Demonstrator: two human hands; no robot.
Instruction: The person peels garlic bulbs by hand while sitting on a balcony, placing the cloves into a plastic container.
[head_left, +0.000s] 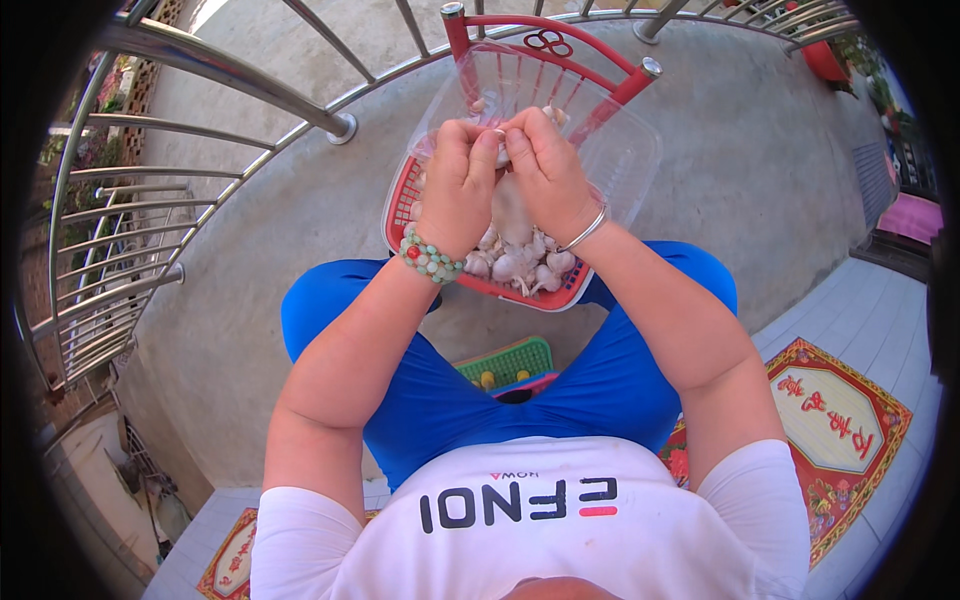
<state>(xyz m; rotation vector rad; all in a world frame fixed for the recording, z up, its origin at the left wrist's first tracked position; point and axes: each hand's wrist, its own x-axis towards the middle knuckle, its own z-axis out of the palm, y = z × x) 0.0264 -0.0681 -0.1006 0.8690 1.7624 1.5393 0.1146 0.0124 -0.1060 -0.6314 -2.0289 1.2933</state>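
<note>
Both hands meet over a red plastic basket (491, 289) of garlic bulbs (514, 264). My left hand (459, 180), with a beaded bracelet at its wrist, and my right hand (544, 172), with a silver bangle, pinch a small whitish piece, apparently garlic, between thumbs and fingertips. The fingers hide most of it. Beyond them, a clear plastic container (622, 161) rests by the red metal chair; a few garlic pieces (555, 114) lie in it. A blurred pale patch shows just below the hands, above the bulbs.
A red metal chair (577, 34) stands behind the basket, near a curved stainless steel railing (247, 71). Between the knees, low down, is a green perforated plastic item (525, 356) with yellow parts. Patterned mats (840, 442) bearing writing lie on the tiles at the lower right and lower left.
</note>
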